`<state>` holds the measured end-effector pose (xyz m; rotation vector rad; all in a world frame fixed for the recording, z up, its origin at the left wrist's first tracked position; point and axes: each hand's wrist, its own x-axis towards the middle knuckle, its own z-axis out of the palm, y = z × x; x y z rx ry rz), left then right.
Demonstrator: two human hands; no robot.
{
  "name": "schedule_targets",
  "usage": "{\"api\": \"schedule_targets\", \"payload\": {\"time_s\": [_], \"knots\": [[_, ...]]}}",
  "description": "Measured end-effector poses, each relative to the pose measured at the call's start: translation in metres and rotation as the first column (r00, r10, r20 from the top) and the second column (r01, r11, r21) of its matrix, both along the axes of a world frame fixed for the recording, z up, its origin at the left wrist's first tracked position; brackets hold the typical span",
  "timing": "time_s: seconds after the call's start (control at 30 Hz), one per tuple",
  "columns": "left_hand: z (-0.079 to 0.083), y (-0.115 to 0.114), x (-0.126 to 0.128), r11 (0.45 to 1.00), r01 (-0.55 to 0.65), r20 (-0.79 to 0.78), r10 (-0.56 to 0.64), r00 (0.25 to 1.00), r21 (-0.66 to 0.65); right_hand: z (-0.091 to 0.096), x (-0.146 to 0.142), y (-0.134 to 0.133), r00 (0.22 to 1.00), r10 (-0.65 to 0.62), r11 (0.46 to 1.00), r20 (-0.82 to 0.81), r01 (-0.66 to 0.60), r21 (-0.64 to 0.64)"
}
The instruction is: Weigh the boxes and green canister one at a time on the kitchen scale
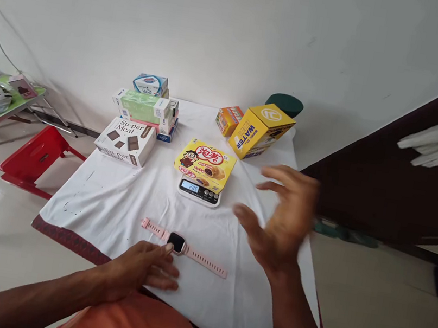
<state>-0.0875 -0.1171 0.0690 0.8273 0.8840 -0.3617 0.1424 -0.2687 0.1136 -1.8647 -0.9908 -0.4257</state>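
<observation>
Watch (176, 242) with a square black screen, its pale pink strap laid out nearly straight, lies on a white-clothed table (126, 202) near the middle of the edge closest to me. My left hand (142, 263) comes in over that edge from the left, its thumb tip at the lower left corner of the screen; I cannot tell whether it presses. The other fingers of that hand are loosely extended below the strap. My right hand (282, 223) is raised towards the table's right edge, blurred, with thumb and fingers spread well apart.

Beyond the watch, at the table's centre, a white kitchen scale (194, 197) shows what looks like 285, and a yellow snack box (205, 163) with a cartoon face rests on it. Towards the far right corner stand a small orange box (229, 120) and, just beside it, a larger yellow box (262, 132) marked WATER. Along the left edge lies a white Su-per Meal box (125, 142); behind it, by the far left corner, is a stack of cartons (141, 102), green, white and blue. A red chair (37, 156) stands off the left edge
</observation>
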Motion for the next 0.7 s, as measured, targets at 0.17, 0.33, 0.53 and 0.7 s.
{"api": "schedule_targets", "payload": {"time_s": [0.17,0.33,0.53,0.7], "knots": [[0.022,0.050,0.009,0.926,0.365,0.111,-0.374,0.921,0.093,-0.059,0.047,0.032,0.980,0.058,0.972,-0.188,-0.099,-0.215],[0.001,0.107,0.088,0.739,-0.120,0.377,-0.192,0.906,0.663,-0.068,0.075,0.060,0.962,0.046,0.878,-0.271,-0.168,-0.448],[-0.053,0.137,0.159,0.419,-0.294,0.416,-0.239,0.877,0.859,-0.052,0.086,0.071,0.969,0.078,0.778,-0.233,-0.205,-0.594],[-0.065,0.142,0.165,0.398,-0.248,0.379,-0.292,0.878,0.883,-0.032,0.106,0.082,0.977,0.032,0.849,-0.210,-0.138,-0.510]]}}
